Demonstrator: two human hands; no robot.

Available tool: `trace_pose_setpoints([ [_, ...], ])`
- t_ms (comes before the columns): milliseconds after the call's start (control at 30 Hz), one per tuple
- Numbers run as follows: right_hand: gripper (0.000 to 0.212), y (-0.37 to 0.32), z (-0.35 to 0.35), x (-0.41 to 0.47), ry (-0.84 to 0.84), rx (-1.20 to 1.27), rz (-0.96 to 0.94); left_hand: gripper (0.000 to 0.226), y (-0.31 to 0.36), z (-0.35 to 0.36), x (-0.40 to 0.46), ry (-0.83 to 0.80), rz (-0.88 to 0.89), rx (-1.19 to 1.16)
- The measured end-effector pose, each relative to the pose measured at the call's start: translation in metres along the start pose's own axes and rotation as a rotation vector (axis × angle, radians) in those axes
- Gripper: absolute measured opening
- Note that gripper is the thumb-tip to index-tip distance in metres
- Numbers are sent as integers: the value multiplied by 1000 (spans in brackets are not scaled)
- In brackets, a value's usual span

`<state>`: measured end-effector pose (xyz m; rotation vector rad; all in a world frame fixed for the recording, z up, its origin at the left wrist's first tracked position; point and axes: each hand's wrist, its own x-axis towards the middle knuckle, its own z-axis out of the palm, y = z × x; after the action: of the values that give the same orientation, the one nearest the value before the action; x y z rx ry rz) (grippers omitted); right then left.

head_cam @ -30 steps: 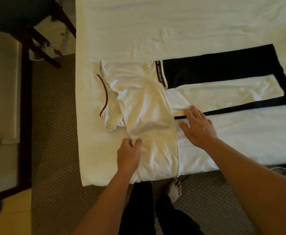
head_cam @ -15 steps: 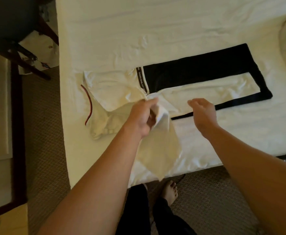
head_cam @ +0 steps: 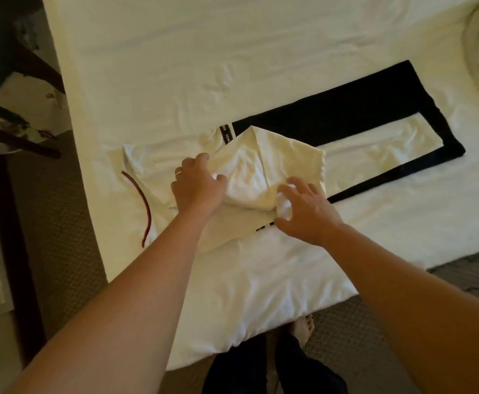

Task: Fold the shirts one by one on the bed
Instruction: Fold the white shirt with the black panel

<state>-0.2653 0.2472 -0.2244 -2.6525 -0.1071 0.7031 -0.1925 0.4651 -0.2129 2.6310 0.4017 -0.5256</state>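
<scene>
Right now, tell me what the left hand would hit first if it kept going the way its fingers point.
The left hand, gripping the white shirt, points up-right across the bed. It would probably meet the black shirt first; depth is unclear.
</scene>
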Motion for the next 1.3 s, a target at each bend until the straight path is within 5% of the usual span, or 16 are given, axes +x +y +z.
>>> trace_pose_setpoints([
  [133, 88, 2, 6, 6, -139, -110, 19, 54, -24, 4, 13, -171, -18, -186],
  [467, 32, 2, -22, 25, -131, 184, 191, 30, -26, 8, 27, -235, -132, -126],
  [667, 23, 20, -61, 37, -235, 509, 329, 39, -22, -3, 19, -287, -178, -271],
  [767, 16, 30, -81, 40, -147, 628, 408, 32, -16, -6, 21, -189, -211, -206],
  [967, 14, 87, -126, 59, 328, 756, 599, 37, 20, -2, 22, 37, -230, -24],
  [1300, 21, 173, -170, 109, 429, 644, 564, 29, 60, 8, 61, 253, -97, 74],
])
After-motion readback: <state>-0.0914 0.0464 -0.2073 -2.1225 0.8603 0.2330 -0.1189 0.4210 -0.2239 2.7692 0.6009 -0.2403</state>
